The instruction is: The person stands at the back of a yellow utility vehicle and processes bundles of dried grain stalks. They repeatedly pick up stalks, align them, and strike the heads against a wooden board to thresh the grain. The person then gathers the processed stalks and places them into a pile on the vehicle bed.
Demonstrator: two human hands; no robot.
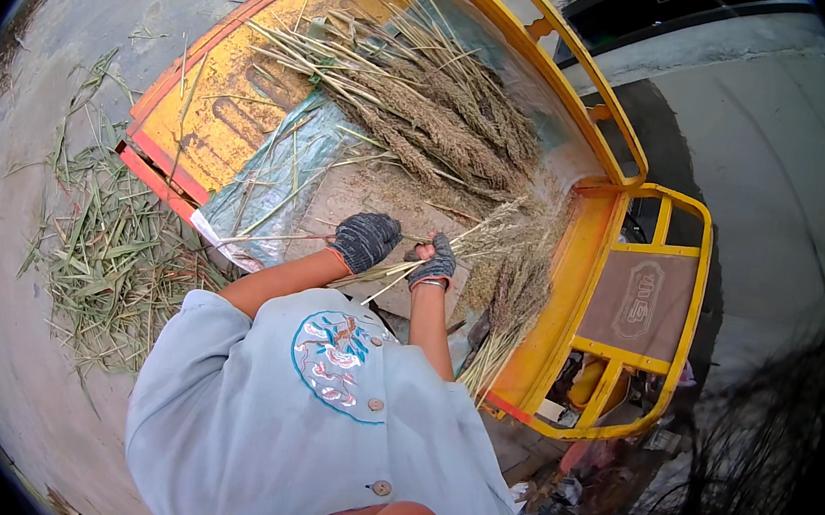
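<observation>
My left hand (pixel 369 241), in a dark grey knitted glove, is closed around a thin reed-like stalk, its reddish stem sticking out to the left. Just to the right, my right hand (pixel 435 260) grips several pale grass stalks (pixel 391 273); this glove leaves some fingertips bare. Feathery seed heads (pixel 503 235) spread from that bunch toward the upper right. Beyond both hands, a large heap of brown seed-headed stalks (pixel 428 108) lies on the cart bed. A smaller bundle of plumed stalks (pixel 512 313) rests to the right of my right hand.
The yellow cart bed (pixel 216 121) has red edges and a raised yellow rail (pixel 591 85) along its far right. A clear plastic sheet (pixel 275 178) is under part of the heap. Stripped green leaves (pixel 121 257) litter the ground at left. A yellow-framed seat panel (pixel 637 301) stands at right.
</observation>
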